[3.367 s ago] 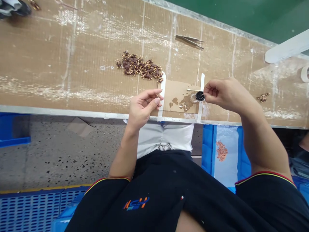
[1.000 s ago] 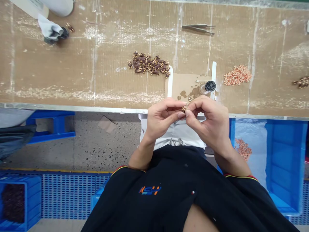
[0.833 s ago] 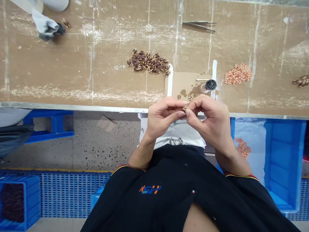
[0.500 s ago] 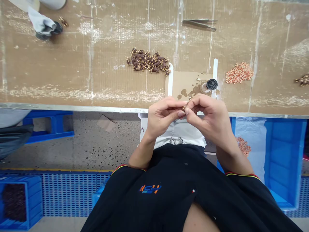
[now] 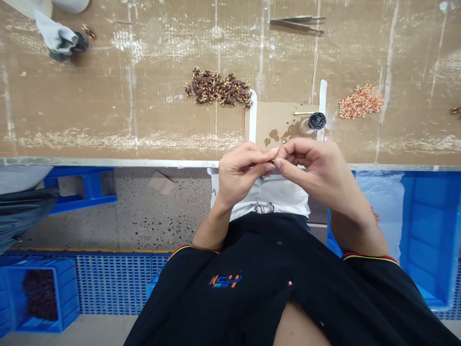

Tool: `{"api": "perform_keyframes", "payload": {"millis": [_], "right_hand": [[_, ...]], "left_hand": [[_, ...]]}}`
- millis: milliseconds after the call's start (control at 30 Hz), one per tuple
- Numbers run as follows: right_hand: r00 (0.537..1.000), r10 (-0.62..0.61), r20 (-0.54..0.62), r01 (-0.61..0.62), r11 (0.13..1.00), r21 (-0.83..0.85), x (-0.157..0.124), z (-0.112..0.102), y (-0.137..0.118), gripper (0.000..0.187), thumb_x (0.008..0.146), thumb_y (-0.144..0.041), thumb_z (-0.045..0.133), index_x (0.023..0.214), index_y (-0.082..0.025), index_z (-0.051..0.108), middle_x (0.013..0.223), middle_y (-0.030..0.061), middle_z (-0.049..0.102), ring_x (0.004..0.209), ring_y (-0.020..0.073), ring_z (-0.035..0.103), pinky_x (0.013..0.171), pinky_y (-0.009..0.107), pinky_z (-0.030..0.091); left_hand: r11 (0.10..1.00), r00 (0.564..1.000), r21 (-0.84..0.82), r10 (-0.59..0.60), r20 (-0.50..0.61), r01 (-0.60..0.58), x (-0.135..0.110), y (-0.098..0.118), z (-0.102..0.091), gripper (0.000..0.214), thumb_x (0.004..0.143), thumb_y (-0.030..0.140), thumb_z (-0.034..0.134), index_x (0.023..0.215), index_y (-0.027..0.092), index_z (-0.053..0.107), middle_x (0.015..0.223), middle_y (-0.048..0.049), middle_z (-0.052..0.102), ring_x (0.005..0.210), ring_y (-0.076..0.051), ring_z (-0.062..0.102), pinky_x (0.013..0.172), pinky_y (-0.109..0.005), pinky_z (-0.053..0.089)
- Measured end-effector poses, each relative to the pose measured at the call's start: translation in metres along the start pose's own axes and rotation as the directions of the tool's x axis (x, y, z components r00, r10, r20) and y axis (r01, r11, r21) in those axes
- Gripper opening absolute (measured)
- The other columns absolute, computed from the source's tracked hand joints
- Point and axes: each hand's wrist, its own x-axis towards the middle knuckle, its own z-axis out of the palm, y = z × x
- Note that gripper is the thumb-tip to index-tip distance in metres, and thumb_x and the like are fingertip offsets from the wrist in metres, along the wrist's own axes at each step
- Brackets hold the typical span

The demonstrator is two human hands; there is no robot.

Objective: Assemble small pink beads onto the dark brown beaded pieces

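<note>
**Two hands pinch one tiny part at the tabletop's near edge**

Two hands meet fingertip to fingertip over the near edge of the tabletop (image 5: 108, 120). The left hand (image 5: 239, 175) and the right hand (image 5: 317, 166) are both closed in a pinch on a small brass-coloured part (image 5: 273, 160), which sits right between the left thumb and forefinger and the right thumb and forefinger. Only a sliver of the part shows between the fingertips; its shape cannot be made out. It is held in the air, just above the metal edge strip, not resting on the surface.

Just beyond the hands lies a small cardboard patch (image 5: 277, 120) framed by two white tape strips, stained with brown blotches. At its right end stands a small glass pot with a dark lid (image 5: 316, 121), with a thin stick (image 5: 301, 113) lying just beside it. The pot is near the right hand but not touching it.

Farther out on the tabletop, left of the patch, is a heap of dark brown and brass parts (image 5: 219, 90). To the right, well apart from the hands, is a heap of pinkish-orange parts (image 5: 361, 100). Tweezers (image 5: 297, 23) lie at the far side, and a grey-white glove (image 5: 57, 38) lies at the far left.

Below the tabletop, a blue bin (image 5: 425, 230) stands by the person's right arm, and another blue crate holding dark parts (image 5: 39, 293) sits on the floor to the left.
</note>
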Motion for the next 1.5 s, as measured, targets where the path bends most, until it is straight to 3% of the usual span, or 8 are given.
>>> {"api": "perform_keyframes", "payload": {"millis": [233, 433, 600, 700, 800, 933, 1133, 1500], "right_hand": [[0.960, -0.273, -0.059, 0.243, 0.921, -0.303, -0.020, 0.005, 0.002, 0.013, 0.103, -0.017, 0.064, 0.103, -0.024, 0.075, 0.103, 0.0058, 0.081, 0.087, 0.0201, 0.073, 0.078, 0.034, 0.059], [0.942, -0.321, -0.102, 0.269, 0.900, -0.342, -0.023, 0.013, 0.010, 0.016, 0.105, -0.017, 0.062, 0.111, -0.025, 0.075, 0.107, 0.0067, 0.082, 0.095, 0.0216, 0.077, 0.083, 0.035, 0.061], [0.941, -0.294, -0.167, 0.249, 0.936, -0.248, -0.023, 0.012, 0.011, 0.014, 0.102, -0.018, 0.067, 0.110, -0.025, 0.076, 0.106, 0.0050, 0.081, 0.083, 0.0174, 0.074, 0.076, 0.032, 0.061], [0.964, -0.161, -0.212, 0.144, 0.985, -0.092, -0.021, 0.013, 0.014, 0.006, 0.104, -0.026, 0.070, 0.101, -0.023, 0.073, 0.092, 0.0028, 0.079, 0.074, 0.0154, 0.073, 0.069, 0.029, 0.059], [0.988, -0.022, -0.154, 0.038, 0.994, 0.100, -0.017, 0.016, 0.016, 0.031, 0.105, -0.051, 0.073, 0.092, -0.023, 0.069, 0.074, -0.0003, 0.072, 0.065, 0.0145, 0.067, 0.060, 0.027, 0.054], [0.986, 0.022, -0.163, 0.016, 0.973, 0.230, -0.013, 0.020, 0.014, 0.050, 0.098, -0.071, 0.075, 0.086, -0.023, 0.065, 0.070, -0.0018, 0.066, 0.062, 0.0132, 0.062, 0.058, 0.027, 0.053], [0.971, -0.001, -0.240, 0.045, 0.983, 0.178, -0.013, 0.022, 0.009, 0.050, 0.097, -0.070, 0.076, 0.084, -0.023, 0.063, 0.070, -0.0021, 0.065, 0.060, 0.0124, 0.060, 0.057, 0.027, 0.052], [0.977, -0.029, -0.213, 0.059, 0.989, 0.137, -0.011, 0.024, 0.008, 0.050, 0.100, -0.072, 0.071, 0.085, -0.024, 0.064, 0.072, -0.0010, 0.066, 0.061, 0.0138, 0.062, 0.058, 0.028, 0.054]], "left_hand": [[0.992, 0.997, 0.095, 0.078, -0.003, -0.077, -0.003, 0.000, -0.001, 0.021, 0.090, 0.037, 0.092, 0.110, 0.036, 0.089, 0.078, 0.0021, 0.075, 0.062, -0.010, 0.069, 0.058, -0.024, 0.057], [0.994, 0.996, 0.056, 0.091, -0.016, -0.090, -0.003, -0.003, -0.001, 0.023, 0.088, 0.035, 0.094, 0.110, 0.036, 0.090, 0.080, 0.0010, 0.079, 0.064, -0.010, 0.069, 0.059, -0.023, 0.057], [0.995, 0.990, 0.049, 0.096, -0.100, -0.091, -0.006, -0.003, 0.003, 0.024, 0.090, 0.032, 0.092, 0.113, 0.034, 0.088, 0.093, -0.0016, 0.085, 0.076, -0.012, 0.077, 0.068, -0.024, 0.063], [0.993, 0.984, 0.039, 0.113, -0.135, -0.108, -0.008, -0.002, 0.008, 0.022, 0.090, 0.031, 0.092, 0.111, 0.032, 0.087, 0.096, -0.0016, 0.087, 0.080, -0.012, 0.079, 0.072, -0.026, 0.065], [0.993, 0.984, 0.024, 0.122, -0.134, -0.119, -0.009, -0.001, 0.012, 0.020, 0.090, 0.031, 0.092, 0.110, 0.033, 0.086, 0.097, -0.0011, 0.088, 0.083, -0.014, 0.080, 0.073, -0.028, 0.065], [0.994, 0.989, -0.004, 0.104, -0.108, -0.105, -0.010, 0.004, 0.014, 0.021, 0.092, 0.030, 0.090, 0.112, 0.036, 0.086, 0.101, -0.0005, 0.088, 0.087, -0.016, 0.081, 0.076, -0.031, 0.067], [0.997, 0.989, 0.033, 0.077, -0.128, -0.074, -0.012, 0.017, 0.015, 0.011, 0.096, 0.030, 0.086, 0.107, 0.033, 0.088, 0.098, -0.0021, 0.088, 0.092, -0.017, 0.083, 0.082, -0.032, 0.069], [0.993, 0.977, -0.018, -0.121, -0.177, 0.119, -0.013, 0.022, 0.013, 0.022, 0.089, 0.044, 0.092, 0.093, 0.024, 0.084, 0.081, -0.0015, 0.080, 0.068, -0.011, 0.074, 0.063, -0.025, 0.064]]}}
